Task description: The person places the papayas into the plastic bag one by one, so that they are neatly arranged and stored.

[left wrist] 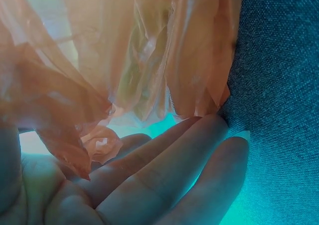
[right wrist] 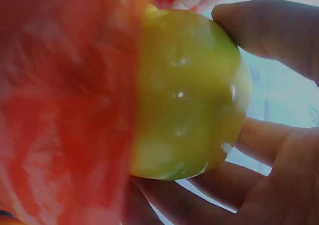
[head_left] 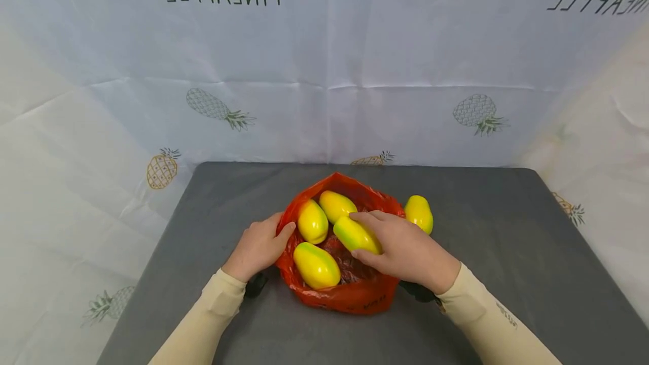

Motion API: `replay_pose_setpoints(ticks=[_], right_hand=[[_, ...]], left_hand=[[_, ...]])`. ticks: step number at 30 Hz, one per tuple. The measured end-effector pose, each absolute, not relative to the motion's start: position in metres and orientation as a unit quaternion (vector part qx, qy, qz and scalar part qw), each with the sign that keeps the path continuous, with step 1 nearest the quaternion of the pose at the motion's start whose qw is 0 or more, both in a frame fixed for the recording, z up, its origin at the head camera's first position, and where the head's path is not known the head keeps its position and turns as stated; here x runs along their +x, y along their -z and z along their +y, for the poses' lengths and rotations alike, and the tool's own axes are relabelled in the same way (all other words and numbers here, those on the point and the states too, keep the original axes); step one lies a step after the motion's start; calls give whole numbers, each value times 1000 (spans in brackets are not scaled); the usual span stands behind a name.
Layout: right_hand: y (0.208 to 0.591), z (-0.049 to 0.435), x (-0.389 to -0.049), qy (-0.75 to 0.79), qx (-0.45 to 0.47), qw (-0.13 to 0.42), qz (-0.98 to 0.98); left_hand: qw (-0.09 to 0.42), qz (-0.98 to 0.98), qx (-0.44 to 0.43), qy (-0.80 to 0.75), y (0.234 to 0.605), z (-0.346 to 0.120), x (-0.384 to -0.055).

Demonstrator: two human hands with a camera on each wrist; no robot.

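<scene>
A red plastic bag [head_left: 350, 300] stands with its mouth wide on the dark table. Inside it lie three glossy yellow-green oblong fruits, one at the front [head_left: 316, 266], one at the left [head_left: 312, 222] and one at the back [head_left: 337, 205]. My right hand [head_left: 400, 244] grips another such fruit [head_left: 356, 235] over the bag's mouth, thumb on the near side; the right wrist view shows this fruit [right wrist: 194, 95] partly hidden by red film. At the bag's left rim, my left hand [head_left: 260, 245] holds the plastic, thumb over the edge and fingers [left wrist: 164, 180] outside, under the film [left wrist: 189, 60].
One more yellow-green fruit [head_left: 418, 214] lies on the table just right of the bag, beyond my right hand. The grey table [head_left: 507, 230] has a back edge against a white cloth [head_left: 324, 123] printed with pineapples, which also hangs along both sides.
</scene>
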State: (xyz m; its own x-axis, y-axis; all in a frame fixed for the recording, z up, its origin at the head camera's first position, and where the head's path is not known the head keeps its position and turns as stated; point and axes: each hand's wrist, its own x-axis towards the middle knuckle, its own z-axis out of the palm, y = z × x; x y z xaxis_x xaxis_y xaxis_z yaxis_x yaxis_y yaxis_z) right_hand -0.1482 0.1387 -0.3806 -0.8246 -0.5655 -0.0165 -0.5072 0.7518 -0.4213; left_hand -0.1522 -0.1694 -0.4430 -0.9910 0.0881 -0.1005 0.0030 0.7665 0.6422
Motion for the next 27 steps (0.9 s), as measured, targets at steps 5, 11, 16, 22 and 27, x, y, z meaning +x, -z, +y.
replay_pose_setpoints(ticks=[5,11,16,22,27], right_hand=[[387,138,-147,190,-300,94,930],[391,137,-146,175,-321,110,924],[393,138,-146,173,-337,119,918],[394,140,-146,170,-358,137,908],[394,140,-147,159,-356,158,907]], left_hand=[[60,941,28,-331,442,-170,-155],[62,943,27,-326,442,-170,-155],[66,941,25,-330,441,-169,-156],[69,941,21,-331,441,-169,-156],[71,941,18,-330,440,-170,-155]])
